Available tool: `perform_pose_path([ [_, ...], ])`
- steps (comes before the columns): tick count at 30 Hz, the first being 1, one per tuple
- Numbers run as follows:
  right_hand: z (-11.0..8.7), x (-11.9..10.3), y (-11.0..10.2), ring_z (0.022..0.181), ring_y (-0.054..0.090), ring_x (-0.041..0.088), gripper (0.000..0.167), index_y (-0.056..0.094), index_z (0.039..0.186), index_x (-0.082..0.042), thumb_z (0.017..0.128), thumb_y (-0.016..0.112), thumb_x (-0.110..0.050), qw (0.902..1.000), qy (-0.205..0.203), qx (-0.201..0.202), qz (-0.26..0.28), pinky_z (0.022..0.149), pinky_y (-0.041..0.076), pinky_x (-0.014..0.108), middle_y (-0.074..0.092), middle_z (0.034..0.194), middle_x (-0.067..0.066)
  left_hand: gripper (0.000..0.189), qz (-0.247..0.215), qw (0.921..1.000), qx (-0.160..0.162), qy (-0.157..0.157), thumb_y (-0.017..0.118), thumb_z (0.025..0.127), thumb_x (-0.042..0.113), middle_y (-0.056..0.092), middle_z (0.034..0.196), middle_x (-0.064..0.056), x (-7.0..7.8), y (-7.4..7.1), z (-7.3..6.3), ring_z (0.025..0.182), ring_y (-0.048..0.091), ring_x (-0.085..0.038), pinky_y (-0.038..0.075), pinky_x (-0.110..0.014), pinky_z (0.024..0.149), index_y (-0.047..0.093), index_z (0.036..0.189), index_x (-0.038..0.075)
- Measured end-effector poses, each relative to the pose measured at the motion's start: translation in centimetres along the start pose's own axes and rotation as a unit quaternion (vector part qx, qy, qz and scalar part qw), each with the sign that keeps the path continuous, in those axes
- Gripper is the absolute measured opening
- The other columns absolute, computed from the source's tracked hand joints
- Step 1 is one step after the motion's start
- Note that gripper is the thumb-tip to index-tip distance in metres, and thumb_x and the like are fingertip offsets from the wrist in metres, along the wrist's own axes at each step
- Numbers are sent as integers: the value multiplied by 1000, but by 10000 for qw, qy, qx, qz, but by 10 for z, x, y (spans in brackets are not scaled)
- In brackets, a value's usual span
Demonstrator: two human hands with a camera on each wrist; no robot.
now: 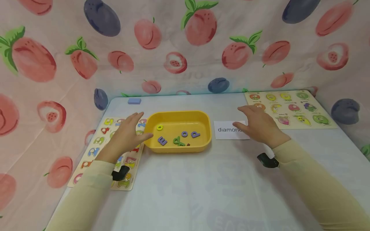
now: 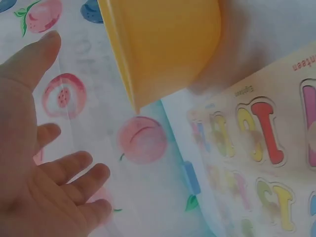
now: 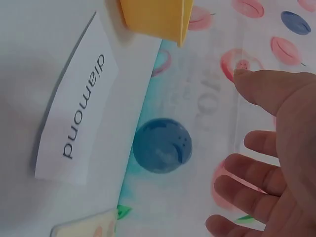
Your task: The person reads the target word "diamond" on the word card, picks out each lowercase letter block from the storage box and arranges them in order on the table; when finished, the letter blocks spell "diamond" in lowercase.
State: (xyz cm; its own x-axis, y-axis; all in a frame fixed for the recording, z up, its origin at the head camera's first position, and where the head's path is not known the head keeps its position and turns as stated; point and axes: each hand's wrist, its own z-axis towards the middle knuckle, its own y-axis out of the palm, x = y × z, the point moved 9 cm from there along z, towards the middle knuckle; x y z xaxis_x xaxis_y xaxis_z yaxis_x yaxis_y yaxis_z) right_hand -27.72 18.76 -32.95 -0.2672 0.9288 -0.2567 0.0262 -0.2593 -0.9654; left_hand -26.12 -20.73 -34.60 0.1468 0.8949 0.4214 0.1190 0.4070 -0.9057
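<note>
Both hands hover over the table with fingers spread, holding nothing. The left hand [image 1: 124,136] is by the left end of a yellow tray [image 1: 173,149], over a number puzzle board [image 1: 95,141]. Inside the tray lie several small letters, among them a purple m [image 1: 162,141], a purple o [image 1: 184,134], a purple d [image 1: 195,134], a yellow o [image 1: 159,127] and a green letter [image 1: 176,140]. Over a white card [image 1: 224,134] printed "diamond" hangs the right hand [image 1: 258,125]; its thumb overlaps the end of the word in the head view.
A fruit puzzle board [image 1: 309,110] lies at the back right. At the back left sits a small blue block [image 1: 134,101]. A fruit-print cloth [image 1: 199,73] hangs behind the table and along its sides. The white tabletop [image 1: 190,186] stretches in front of the tray.
</note>
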Motion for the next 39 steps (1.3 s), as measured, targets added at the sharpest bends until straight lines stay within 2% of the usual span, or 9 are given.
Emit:
perform_pose_path([
  [4,4,-12,5,135,41,43,63,50,143,0,94,70,-34,9996,-225,31,193,108,35,61,50,144,24,85,-125,9999,-76,15,73,90,44,21,162,-23,-4,7,-1,145,22,-47,26,-69,108,32,158,11],
  [7,6,-23,10,133,44,42,59,53,142,0,95,69,-32,9985,-445,30,326,109,35,58,53,142,22,82,-209,9997,-142,18,73,91,41,29,159,-22,-6,12,-1,144,26,-45,26,-65,111,35,156,9],
  [10,8,-33,15,132,46,41,56,54,140,-1,95,69,-31,9975,-583,17,401,109,36,57,55,141,21,78,-295,9993,-232,-71,73,91,40,38,155,-20,-9,18,-2,143,31,-43,27,-62,113,39,154,9],
  [13,11,-42,21,131,48,39,53,56,139,-2,95,70,-29,9965,-684,32,479,109,37,55,56,139,19,75,-368,9985,-341,-220,72,92,41,41,154,-19,-13,25,-4,142,33,-42,28,-61,112,41,154,12],
  [18,16,-56,33,130,50,37,49,58,136,-1,95,70,-26,9937,-924,67,625,108,39,53,59,137,18,74,-368,9980,-392,-337,70,93,44,40,154,-18,-18,32,-6,141,34,-42,28,-61,112,41,154,14],
  [22,19,-69,42,128,52,36,49,59,134,0,95,71,-25,9915,-1122,50,664,108,40,52,60,135,18,75,-478,9974,-396,-371,69,93,46,46,150,-19,-22,38,-7,135,42,-43,36,-61,107,40,155,15],
  [28,22,-91,51,127,53,36,48,61,133,2,93,72,-24,9875,-1339,-48,834,110,39,50,62,132,18,75,-743,9952,-399,-494,69,92,47,53,140,-24,-25,46,-9,120,53,-40,48,-55,96,41,155,17],
  [34,26,-112,64,126,53,34,47,61,133,0,94,70,-25,9842,-1355,-326,1091,109,39,48,62,132,15,76,-850,9938,-447,-567,69,92,49,52,141,-22,-28,50,-12,122,52,-38,44,-56,100,40,155,19],
  [39,31,-128,75,124,55,31,45,62,132,-1,94,71,-24,9795,-1597,-347,1178,108,42,44,63,130,15,77,-924,9923,-489,-664,68,92,51,53,139,-21,-30,52,-14,119,52,-37,44,-55,100,39,155,18],
])
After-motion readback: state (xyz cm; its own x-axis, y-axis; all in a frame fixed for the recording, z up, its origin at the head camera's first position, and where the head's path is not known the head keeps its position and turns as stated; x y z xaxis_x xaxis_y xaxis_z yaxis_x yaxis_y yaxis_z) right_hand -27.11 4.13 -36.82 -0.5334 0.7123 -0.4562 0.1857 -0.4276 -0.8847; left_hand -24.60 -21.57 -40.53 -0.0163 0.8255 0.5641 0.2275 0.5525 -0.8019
